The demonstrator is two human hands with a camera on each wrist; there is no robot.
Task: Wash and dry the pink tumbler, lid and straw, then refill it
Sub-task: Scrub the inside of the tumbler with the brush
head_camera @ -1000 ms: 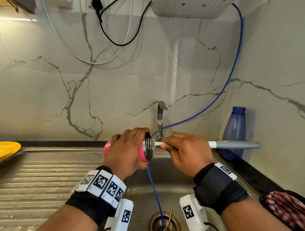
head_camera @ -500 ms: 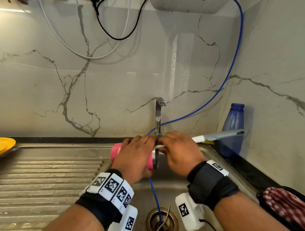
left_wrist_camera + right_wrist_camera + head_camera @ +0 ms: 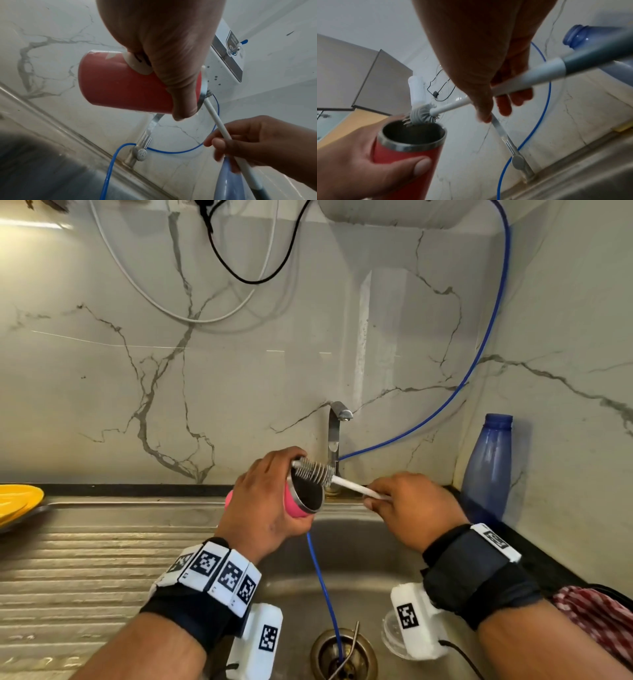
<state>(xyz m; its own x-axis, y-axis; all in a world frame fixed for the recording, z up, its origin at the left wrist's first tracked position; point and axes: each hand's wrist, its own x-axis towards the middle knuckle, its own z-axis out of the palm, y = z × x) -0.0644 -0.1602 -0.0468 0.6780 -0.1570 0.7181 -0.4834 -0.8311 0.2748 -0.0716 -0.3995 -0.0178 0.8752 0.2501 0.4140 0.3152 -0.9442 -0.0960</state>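
- The left hand (image 3: 270,501) grips the pink tumbler (image 3: 295,506) over the far edge of the sink (image 3: 363,563), fingers and thumb wrapped round its body.
- The tumbler lies tilted on its side, its steel-rimmed mouth open to the right and toward the camera.
- The right hand (image 3: 411,508) holds the white shaft of the brush (image 3: 346,484), fingers curled round it; the grey handle end runs back past the palm in the right wrist view.
- Half a second ago the bristles were hidden behind the hands at the tumbler's mouth. Now the grey bristle head (image 3: 313,470) is out and lies across the far rim of the mouth, touching it.
- The shaft now slopes down to the right, where before the handle stuck out to the right and slightly up.
- The tumbler has turned its mouth more toward the camera, so the dark inside shows.
- The tap (image 3: 334,433) stands just behind the brush head, with a blue hose (image 3: 322,577) running from it down into the drain (image 3: 344,655).
- A clear lid (image 3: 390,635) lies in the basin right of the drain, partly hidden by the right wrist camera.
- A thin metal straw (image 3: 351,648) leans out of the drain.
- A blue bottle (image 3: 488,470) stands on the counter (image 3: 548,563) at the right, a yellow plate (image 3: 19,501) at the far left, and a red checked cloth (image 3: 596,611) near right.
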